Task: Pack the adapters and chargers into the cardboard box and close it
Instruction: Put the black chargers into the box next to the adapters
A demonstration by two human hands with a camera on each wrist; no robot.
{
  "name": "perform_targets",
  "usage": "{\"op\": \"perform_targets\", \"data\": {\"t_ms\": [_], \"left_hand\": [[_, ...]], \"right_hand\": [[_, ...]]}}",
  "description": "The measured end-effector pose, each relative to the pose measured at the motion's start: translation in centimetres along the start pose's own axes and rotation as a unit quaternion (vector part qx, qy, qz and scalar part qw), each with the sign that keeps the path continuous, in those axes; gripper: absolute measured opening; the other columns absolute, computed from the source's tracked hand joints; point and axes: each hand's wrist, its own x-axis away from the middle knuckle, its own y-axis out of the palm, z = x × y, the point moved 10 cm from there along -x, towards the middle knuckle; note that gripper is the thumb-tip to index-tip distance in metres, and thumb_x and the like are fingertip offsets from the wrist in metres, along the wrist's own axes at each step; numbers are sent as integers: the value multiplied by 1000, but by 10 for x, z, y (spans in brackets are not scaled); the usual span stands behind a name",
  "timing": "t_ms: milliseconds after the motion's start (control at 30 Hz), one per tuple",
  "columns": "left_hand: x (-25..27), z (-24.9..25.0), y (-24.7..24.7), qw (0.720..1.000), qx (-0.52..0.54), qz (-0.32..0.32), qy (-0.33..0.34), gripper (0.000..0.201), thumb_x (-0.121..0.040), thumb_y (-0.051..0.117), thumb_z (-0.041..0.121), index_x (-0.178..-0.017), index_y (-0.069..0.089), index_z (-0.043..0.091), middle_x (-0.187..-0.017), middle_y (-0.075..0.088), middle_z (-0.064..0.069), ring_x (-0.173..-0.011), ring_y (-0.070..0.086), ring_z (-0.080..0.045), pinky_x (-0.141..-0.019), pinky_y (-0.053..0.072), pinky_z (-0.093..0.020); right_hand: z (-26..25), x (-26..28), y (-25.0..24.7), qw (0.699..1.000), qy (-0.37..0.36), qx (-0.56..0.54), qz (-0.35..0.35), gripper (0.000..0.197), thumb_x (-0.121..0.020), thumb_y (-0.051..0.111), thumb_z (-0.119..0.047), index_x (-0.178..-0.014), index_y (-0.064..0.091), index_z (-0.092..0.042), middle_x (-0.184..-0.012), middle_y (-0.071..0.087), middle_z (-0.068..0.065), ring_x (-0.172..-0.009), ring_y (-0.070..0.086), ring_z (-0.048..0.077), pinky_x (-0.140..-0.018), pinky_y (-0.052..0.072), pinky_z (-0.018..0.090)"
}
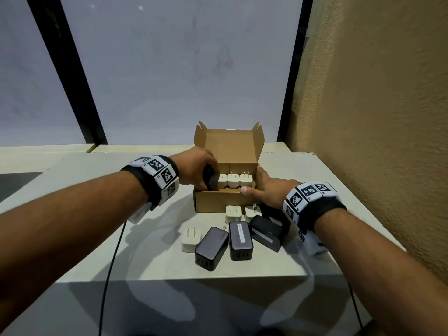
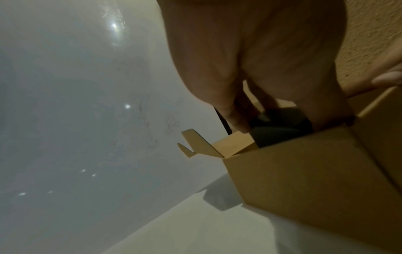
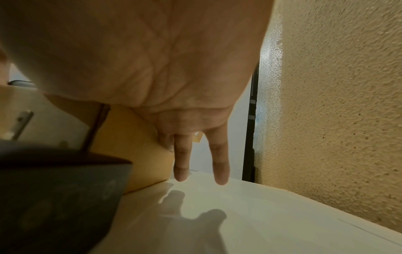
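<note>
Nearest on the table lie three black chargers and three white adapters. Beyond, the right hand rests open against the cardboard box; the left hand grips a black charger inside, beside three white adapters.

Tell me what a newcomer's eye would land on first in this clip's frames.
First, the open cardboard box at the table's middle, lid up, with three white adapters standing in a row inside. The left hand grips a black charger at the box's left end, while the right hand steadies its right side. Three more white adapters and three black chargers lie in front of the box.
</note>
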Motion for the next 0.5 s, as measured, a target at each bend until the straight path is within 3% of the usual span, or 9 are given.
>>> {"op": "perform_targets", "data": {"t_ms": [133, 267, 500], "left_hand": [[-4, 3, 18, 996, -66, -55, 6, 38, -78, 75, 16, -114, 70, 24, -117, 64, -3, -106, 58, -21, -88, 51, -29], [-9, 0, 27, 994, -80, -79, -5, 30, -84, 69, 15, -113, 72, 22, -113, 67, -3, -104, 60, -21, -81, 45, -20], [-17, 1, 43, 983, -130, -129, 9, 33, -87, 67, 12, -118, 69, 22, -114, 69, 1, -107, 60, -18, -81, 38, -17]], "right_hand": [[2, -2, 3, 1000, 1, 1, -9, 109, -68, 26, -93, -154, -2, -33, -158, 34, 5, -136, 45, 32, -111, 35, 49], [3, -2, 3, 1000, -3, 0, -10, 108, -69, 27, -92, -154, -3, -33, -159, 33, 4, -137, 44, 32, -111, 35, 48], [0, -4, 3, 1000, -13, -10, -1, 118, -57, 21, -97, -154, 0, -34, -160, 29, 4, -139, 41, 32, -113, 33, 50]]}}
